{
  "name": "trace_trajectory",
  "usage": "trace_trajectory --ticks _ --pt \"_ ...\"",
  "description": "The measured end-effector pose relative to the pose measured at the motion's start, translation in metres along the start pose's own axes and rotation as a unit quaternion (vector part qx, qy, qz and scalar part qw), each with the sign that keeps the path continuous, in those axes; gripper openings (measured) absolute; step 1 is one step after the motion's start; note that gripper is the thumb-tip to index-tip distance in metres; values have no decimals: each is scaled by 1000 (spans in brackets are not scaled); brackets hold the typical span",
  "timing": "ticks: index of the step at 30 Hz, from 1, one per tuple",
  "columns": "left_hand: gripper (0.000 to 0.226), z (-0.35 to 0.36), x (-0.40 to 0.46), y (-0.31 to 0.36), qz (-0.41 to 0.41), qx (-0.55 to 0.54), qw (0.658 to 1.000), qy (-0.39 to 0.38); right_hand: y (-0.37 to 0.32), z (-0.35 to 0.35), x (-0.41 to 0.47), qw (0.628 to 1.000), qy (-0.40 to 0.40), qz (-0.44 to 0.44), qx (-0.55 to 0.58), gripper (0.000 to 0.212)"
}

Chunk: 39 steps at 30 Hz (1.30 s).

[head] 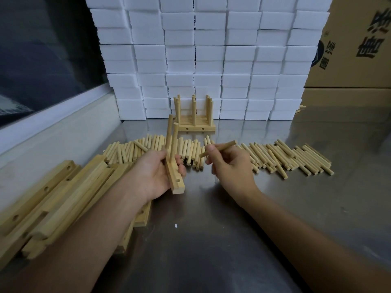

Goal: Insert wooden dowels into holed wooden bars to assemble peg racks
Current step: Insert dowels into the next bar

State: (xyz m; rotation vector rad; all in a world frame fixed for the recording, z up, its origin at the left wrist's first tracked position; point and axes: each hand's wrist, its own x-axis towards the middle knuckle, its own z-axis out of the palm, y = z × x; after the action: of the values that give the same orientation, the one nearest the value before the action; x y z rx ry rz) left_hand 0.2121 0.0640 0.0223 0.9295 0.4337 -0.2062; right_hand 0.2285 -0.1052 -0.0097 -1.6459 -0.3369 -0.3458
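Observation:
My left hand grips a short wooden bar over the metal table. Two dowels stand upright in the bar, and one open hole shows near its near end. My right hand pinches a single loose dowel at a slant, just right of the bar and apart from it. A long row of loose dowels lies across the table behind both hands. Finished racks with upright pegs stand stacked at the back.
A pile of holed wooden bars lies at the left under my left forearm. White foam blocks form a wall at the back. Cardboard boxes stand at the right. The steel table spreads in front.

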Motion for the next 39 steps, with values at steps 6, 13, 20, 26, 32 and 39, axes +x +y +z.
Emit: trace_trajectory --ticks 6,13,20,26,32,39 --pt "37 1 -1 -1 11 53 998 6 -13 17 -6 954 -149 144 215 26" --pt "38 2 -4 -2 31 120 992 25 -10 25 -16 954 -213 148 153 36" --pt "41 1 -5 -3 32 111 992 41 -22 25 -15 972 -231 -23 -22 9" --pt "52 2 -8 -4 31 115 991 55 -33 25 -12 940 -261 -142 -165 6" --pt "65 5 -12 -2 26 124 991 47 -40 26 -10 918 -286 -168 -219 16" --pt "70 3 -12 -2 20 139 990 30 -43 24 -7 921 -295 -173 -186 12"
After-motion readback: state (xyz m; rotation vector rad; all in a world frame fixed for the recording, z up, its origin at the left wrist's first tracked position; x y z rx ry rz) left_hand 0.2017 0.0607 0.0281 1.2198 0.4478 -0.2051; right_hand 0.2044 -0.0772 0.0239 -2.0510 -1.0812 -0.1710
